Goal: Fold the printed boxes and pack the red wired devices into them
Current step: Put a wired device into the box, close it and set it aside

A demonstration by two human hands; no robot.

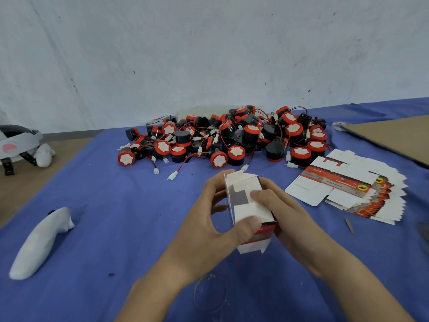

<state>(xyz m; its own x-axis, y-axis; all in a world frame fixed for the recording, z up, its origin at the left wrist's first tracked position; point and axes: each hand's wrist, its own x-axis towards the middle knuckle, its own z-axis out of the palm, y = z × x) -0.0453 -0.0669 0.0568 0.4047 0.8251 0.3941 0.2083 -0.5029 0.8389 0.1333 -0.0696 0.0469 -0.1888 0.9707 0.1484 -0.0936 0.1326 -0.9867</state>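
1. The left hand (209,217) grips a part-folded box (243,206): its thumb presses flat on the near white face, and its fingers curl round the far left side
2. The right hand (287,212) holds the same box from the right, with its thumb laid on the upper white face and its other fingers wrapped round the right side, mostly hidden behind the card
3. The box is held between both hands above the blue cloth (104,205), near the middle of the view and just in front of the pile of devices; it lies tilted, with one end pointing away from the person
4. The flaps at the far end of the box stand open, and the flaps at the near end hang loose below the left thumb; a red and grey printed band shows along its right side
5. The red wired devices (232,138) lie in a heap on the cloth by the wall (209,54), round black bodies with red caps, thin red and black wires and white plugs trailing out
6. The flat printed boxes (348,189) lie fanned in a stack on the cloth to the right of the hands, well apart from them
7. A cardboard sheet (390,135) lies at the far right, beyond that stack
8. A white controller (41,242) lies on the cloth at the left, and a headset (18,145) rests farther back at the left edge, off the cloth
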